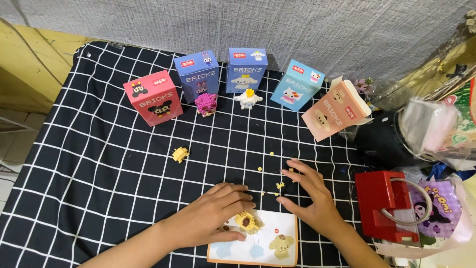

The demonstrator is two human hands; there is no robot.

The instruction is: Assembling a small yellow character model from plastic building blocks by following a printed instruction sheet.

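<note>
The instruction card (270, 248) lies at six o'clock on the checked cloth (99, 164). The left hand (215, 218) rests on its upper left corner, fingers curled loosely around the yellow brick model (248, 221), touching it. The right hand (310, 196), at four o'clock, hovers with fingers spread over loose yellow bricks (280, 185), holding nothing. A second yellow piece (180, 154) sits near centre. Five boxes (247, 69) stand at twelve o'clock, a red box (382, 203) at three.
</note>
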